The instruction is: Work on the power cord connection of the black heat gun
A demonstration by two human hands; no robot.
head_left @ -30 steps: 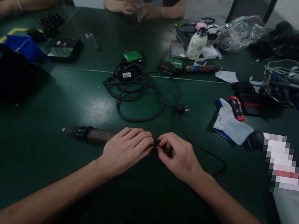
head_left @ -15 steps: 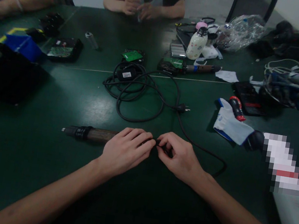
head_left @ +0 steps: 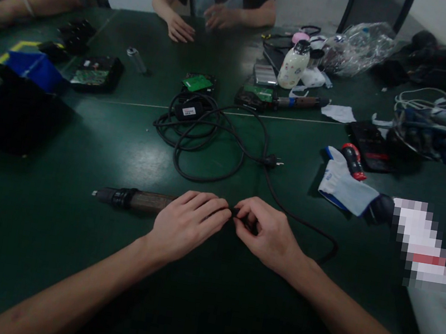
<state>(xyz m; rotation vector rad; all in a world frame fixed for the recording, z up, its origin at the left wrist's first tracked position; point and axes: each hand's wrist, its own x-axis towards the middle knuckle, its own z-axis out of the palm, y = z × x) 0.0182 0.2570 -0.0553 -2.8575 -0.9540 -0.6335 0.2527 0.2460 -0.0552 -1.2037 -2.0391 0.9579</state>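
Note:
An electric screwdriver [head_left: 150, 202] with a brown barrel and black collar lies across the green table, its tip to the left. My left hand [head_left: 191, 219] is closed over its rear end, which the fingers hide. Close to those fingertips, my right hand [head_left: 266, 230] pinches a small dark cable end [head_left: 235, 212], in line with the screwdriver's rear. Whether the two parts are joined is hidden. The black cord [head_left: 311, 224] passes behind my right hand and runs up to a coiled cable [head_left: 204, 178] with a plug [head_left: 270, 161].
Past the coil sit circuit boards [head_left: 197, 82] and another brown electric screwdriver [head_left: 301, 102]. On the right are a glove [head_left: 344, 186], a red-black screwdriver handle [head_left: 354, 161] and a white box [head_left: 437, 325]. A flask [head_left: 294, 65] stands farther back. Two people sit across the table.
My hands have barely moved; slightly more of the dark cable end shows between them. Across the table, one person's hand has come down onto the tabletop, apart from the other.

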